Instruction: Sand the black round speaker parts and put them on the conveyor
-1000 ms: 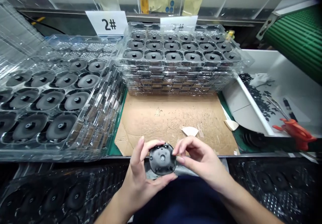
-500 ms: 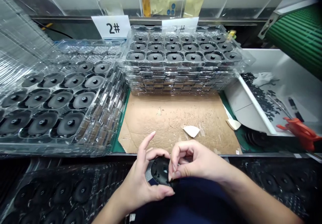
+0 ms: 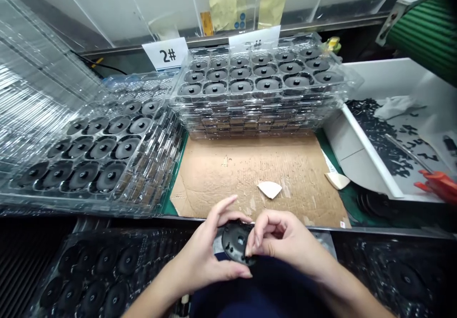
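Observation:
A round black plastic disc part (image 3: pixel 235 242) with small holes and a central boss is held in front of my body, just below the table edge. My left hand (image 3: pixel 209 251) cups its left side from beneath, with the thumb along its upper rim. My right hand (image 3: pixel 282 237) pinches its right side, and the fingertips cover part of the face. The disc's lower edge is hidden behind my right fingers and my dark clothing.
Clear blister trays of black discs are stacked at the back (image 3: pixel 257 84) and left (image 3: pixel 103 151), with more below the front edge (image 3: pixel 93 270). A cardboard sheet (image 3: pixel 250 180) holds paper scraps. A white bin (image 3: pixel 371 151) at right holds black bits and an orange tool (image 3: pixel 437 184).
The disc has moved lower and slightly right, toward my body, and turned a little between my fingers. My right fingers now cover more of it. The whole view has tilted and shifted.

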`<state>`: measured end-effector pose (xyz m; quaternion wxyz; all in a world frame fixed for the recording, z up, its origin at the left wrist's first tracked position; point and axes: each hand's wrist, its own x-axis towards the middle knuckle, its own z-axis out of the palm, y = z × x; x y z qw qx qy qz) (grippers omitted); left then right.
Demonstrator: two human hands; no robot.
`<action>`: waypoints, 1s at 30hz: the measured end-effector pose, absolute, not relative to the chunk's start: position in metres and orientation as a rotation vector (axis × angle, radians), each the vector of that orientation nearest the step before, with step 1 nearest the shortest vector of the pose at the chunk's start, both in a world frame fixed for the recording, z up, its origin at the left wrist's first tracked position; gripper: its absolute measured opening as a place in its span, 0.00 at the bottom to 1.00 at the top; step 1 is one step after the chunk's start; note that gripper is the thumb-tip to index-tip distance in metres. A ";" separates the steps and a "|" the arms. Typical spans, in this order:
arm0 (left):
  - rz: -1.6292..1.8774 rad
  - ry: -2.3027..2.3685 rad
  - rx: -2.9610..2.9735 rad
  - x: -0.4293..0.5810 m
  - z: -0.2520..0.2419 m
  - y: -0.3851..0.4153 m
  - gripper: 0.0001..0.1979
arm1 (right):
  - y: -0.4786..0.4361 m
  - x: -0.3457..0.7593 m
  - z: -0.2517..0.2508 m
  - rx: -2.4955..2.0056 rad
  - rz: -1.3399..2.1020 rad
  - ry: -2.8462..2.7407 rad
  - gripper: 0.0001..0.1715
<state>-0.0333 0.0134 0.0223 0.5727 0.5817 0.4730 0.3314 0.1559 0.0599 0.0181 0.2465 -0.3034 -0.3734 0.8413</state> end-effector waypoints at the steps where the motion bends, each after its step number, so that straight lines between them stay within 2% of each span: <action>1: 0.696 1.114 1.349 -0.031 0.024 0.016 0.40 | 0.061 0.161 0.016 -0.835 2.266 -1.062 0.10; 3: 0.521 1.100 1.244 -0.030 0.026 0.020 0.22 | 0.065 0.171 0.009 -0.902 2.172 -1.192 0.10; 4: 0.452 1.085 1.168 -0.030 0.027 0.022 0.19 | 0.070 0.177 0.003 -0.967 2.086 -1.283 0.10; 6: 0.397 1.079 1.030 -0.034 0.028 0.025 0.23 | 0.087 0.190 -0.010 -1.129 1.777 -1.517 0.12; 9: 0.473 1.208 0.952 -0.051 0.033 0.031 0.23 | 0.132 0.202 -0.029 -1.210 1.234 -1.879 0.13; 11: 0.567 1.349 0.907 -0.068 0.042 0.035 0.21 | 0.169 0.198 -0.036 -1.129 1.093 -2.042 0.16; 18: 0.751 1.759 0.836 -0.139 0.114 0.036 0.14 | 0.252 0.134 -0.073 -0.912 1.048 -2.163 0.17; 23: 0.639 2.269 0.877 -0.184 0.173 0.049 0.18 | 0.259 0.120 -0.110 -0.821 1.092 -2.189 0.17; 26: 0.576 2.465 1.002 -0.212 0.186 0.080 0.19 | 0.260 0.122 -0.116 -0.808 1.117 -2.205 0.18; 30: 0.433 2.702 1.196 -0.257 0.177 0.138 0.20 | 0.263 0.120 -0.119 -0.761 1.111 -2.234 0.16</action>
